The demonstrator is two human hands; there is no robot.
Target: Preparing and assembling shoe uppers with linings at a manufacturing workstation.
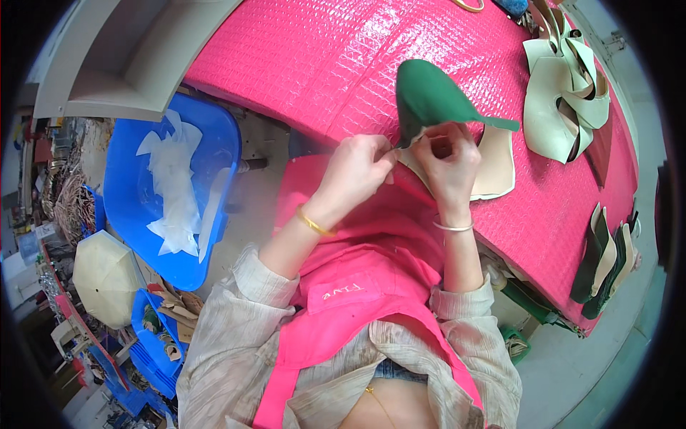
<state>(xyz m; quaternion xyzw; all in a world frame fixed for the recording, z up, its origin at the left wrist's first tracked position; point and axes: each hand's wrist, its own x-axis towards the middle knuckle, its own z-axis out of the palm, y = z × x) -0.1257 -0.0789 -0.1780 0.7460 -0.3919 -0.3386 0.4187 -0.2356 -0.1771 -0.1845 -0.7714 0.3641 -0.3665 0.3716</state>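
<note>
Looking over the pink table, we found the green piece raised above its near edge, beyond a cream one. We judged it light, bendy and smooth, best pinched by its rim. The right hand gripped its lower edge; the left hand narrowed nearby, its hold unclear to us.

green piece; pink, grid-patterned table cover; blue bin.
</note>
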